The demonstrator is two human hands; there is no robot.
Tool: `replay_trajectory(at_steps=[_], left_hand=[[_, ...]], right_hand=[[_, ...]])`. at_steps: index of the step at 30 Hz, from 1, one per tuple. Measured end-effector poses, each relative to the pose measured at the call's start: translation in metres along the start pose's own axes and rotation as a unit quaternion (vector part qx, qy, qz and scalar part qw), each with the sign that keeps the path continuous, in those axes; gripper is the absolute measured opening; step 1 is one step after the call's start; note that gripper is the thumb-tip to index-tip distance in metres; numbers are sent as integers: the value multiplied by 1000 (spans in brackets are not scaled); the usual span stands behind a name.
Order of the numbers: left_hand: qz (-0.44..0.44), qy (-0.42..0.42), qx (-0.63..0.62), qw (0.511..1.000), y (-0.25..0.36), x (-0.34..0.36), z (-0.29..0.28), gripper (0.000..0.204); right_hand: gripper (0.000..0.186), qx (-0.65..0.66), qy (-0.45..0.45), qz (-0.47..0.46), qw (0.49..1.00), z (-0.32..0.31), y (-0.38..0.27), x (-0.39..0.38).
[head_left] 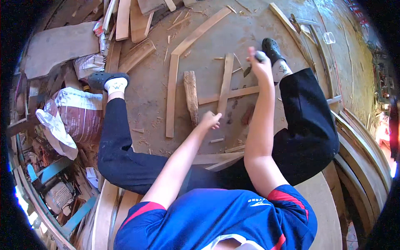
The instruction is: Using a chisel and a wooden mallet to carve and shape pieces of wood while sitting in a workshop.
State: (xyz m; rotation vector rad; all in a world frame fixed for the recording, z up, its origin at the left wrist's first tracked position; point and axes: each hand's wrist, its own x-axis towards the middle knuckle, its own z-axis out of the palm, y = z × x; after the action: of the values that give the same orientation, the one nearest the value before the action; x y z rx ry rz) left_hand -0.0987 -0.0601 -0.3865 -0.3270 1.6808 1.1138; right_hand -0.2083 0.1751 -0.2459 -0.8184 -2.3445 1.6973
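Note:
My left hand (210, 121) is closed around the lower end of a short wooden slat (226, 75), which crosses another slat (243, 92) lying on the floor. Right beside it is a rough, bark-edged wood piece (189, 85). My right hand (260, 62), raised near my right foot, grips a tool (259, 56) with a rounded grey part and a dark end pointing downward; its full shape is unclear. Farther left, a long slat (171, 104) joins or meets an angled slat (201, 34).
I sit on boards (316, 208) with legs spread over the concrete floor (150, 91). Offcuts (135, 21), a flat slab (60, 48) and white-and-brown sacks (75, 116) are at the left, above a blue metal frame (79, 214). Curved planks (360, 154) stack at the right.

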Motion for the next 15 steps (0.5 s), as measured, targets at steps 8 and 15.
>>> replay_trajectory(at_steps=[8, 15], left_hand=[[108, -178, -498, 842, 76, -32, -65, 55], [47, -128, -479, 867, 68, -30, -111, 27]], right_hand=[[64, -332, -329, -71, 881, 93, -26, -75], [77, 87, -406, -34, 909, 98, 15, -74]])
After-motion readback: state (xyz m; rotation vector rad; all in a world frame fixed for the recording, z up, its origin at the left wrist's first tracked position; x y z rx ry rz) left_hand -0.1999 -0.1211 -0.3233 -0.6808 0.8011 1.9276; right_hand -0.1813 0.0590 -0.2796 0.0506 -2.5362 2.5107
